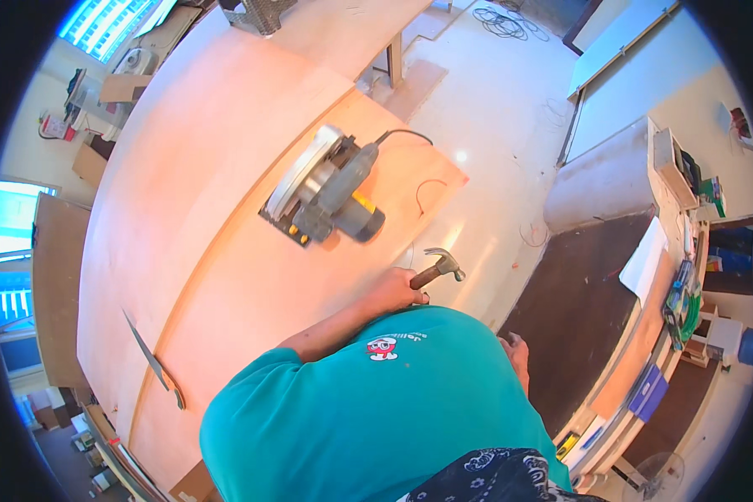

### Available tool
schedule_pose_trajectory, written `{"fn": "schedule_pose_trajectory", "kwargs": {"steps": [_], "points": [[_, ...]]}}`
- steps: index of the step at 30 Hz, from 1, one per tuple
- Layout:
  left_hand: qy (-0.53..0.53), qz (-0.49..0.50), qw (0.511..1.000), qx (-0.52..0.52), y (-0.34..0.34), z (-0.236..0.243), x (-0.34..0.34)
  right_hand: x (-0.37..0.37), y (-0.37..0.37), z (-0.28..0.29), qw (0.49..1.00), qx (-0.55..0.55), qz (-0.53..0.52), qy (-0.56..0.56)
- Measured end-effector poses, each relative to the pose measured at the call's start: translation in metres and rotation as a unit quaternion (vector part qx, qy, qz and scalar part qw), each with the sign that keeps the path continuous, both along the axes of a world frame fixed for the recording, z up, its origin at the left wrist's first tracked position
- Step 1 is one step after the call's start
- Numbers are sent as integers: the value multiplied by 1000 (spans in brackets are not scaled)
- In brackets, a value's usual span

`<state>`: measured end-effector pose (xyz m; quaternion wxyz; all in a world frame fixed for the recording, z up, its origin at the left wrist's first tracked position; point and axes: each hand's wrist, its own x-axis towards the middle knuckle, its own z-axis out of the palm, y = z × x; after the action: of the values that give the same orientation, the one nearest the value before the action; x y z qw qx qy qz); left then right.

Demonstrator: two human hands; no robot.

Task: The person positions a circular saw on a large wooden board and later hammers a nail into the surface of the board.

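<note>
My left hand (397, 291) grips the wooden handle of a claw hammer (442, 266) in front of my teal shirt. My right hand (514, 356) shows only partly past the right side of my body; what its fingers are doing is hidden. A grey circular saw (326, 192) with a black cord rests on the pale plywood sheet (184, 142), beyond the hammer. A handsaw (155, 360) lies at the left beside a long raised strip or board edge (217, 243) that runs diagonally across the plywood.
The pale floor (502, 151) has coiled cables (506, 25) at the far end. At the right stand a bench with a dark brown top (577, 326), tools and boxes along its edge, and white panels (619, 75) against the wall. Boards (54, 293) lean near the windows at the left.
</note>
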<state>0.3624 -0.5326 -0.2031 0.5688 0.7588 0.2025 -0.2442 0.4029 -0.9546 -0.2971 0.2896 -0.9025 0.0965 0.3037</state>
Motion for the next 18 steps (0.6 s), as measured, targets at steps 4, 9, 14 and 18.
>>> {"fn": "schedule_pose_trajectory", "kwargs": {"steps": [4, 9, 14, 18], "points": [[22, -9, 999, 43, 5, 11, 66, 41, -40, -38, 999, -15, -12, -51], [13, 60, 991, 123, 1, -2, 127, 154, -50, -63, 996, -60, 31, 58], [4, 198, 976, 87, -25, -9, 215, 380, -74, -129, 964, -14, 259, -56], [-23, 327, 943, 56, -57, 14, 250, 557, 67, -34, 910, -42, 401, -93]]}}
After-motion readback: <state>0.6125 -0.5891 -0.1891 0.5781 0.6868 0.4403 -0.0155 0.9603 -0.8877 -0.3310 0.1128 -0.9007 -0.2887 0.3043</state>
